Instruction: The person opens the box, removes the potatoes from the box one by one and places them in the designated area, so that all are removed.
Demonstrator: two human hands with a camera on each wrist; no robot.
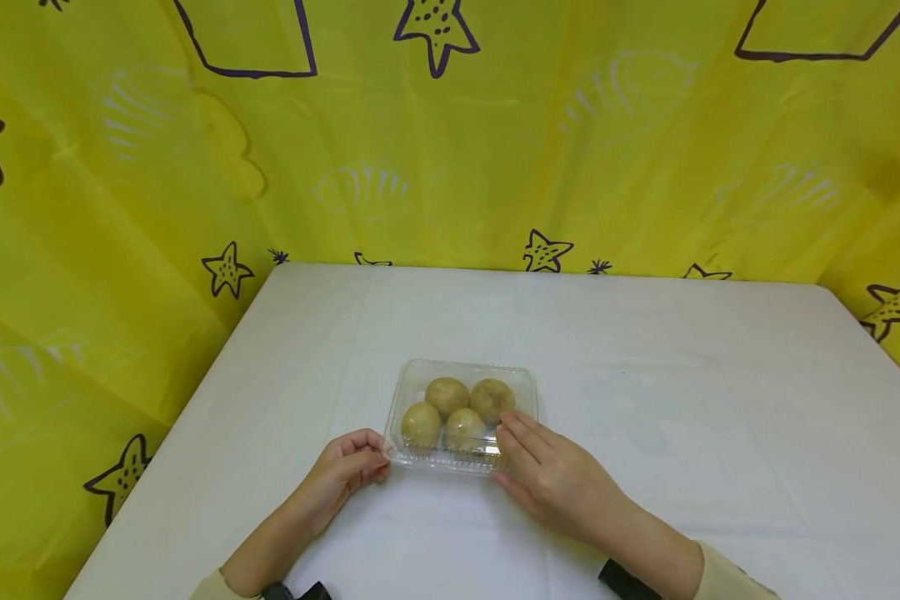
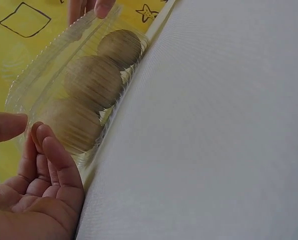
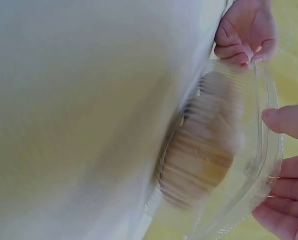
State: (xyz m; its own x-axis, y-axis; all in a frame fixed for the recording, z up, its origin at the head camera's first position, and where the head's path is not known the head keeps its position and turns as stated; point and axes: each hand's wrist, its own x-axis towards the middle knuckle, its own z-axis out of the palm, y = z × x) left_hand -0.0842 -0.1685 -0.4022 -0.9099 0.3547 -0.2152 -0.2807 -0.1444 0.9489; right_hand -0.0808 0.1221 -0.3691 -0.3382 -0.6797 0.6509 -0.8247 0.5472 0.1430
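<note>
A clear plastic clamshell box [image 1: 420, 371] with ribbed walls sits on the white table. Inside it lie several round, yellow-brown things that look like potatoes [image 1: 447, 397], with the clear lid [image 3: 262, 165] over them. My left hand [image 1: 351, 467] holds the box's near left corner, its thumb and forefinger at the rim and the other fingers curled below. Over the near right corner, my right hand [image 1: 555, 483] grips the rim, fingers on top and thumb at the front edge. In the left wrist view, curled left fingers [image 2: 59, 160] sit right beside the box's corner.
White cloth covers the table [image 1: 660, 400] around the box. A yellow curtain [image 1: 495, 142] printed with starfish and fish hangs behind and along both sides. Dark wrist straps [image 1: 626, 579] and light sleeves show at the bottom edge.
</note>
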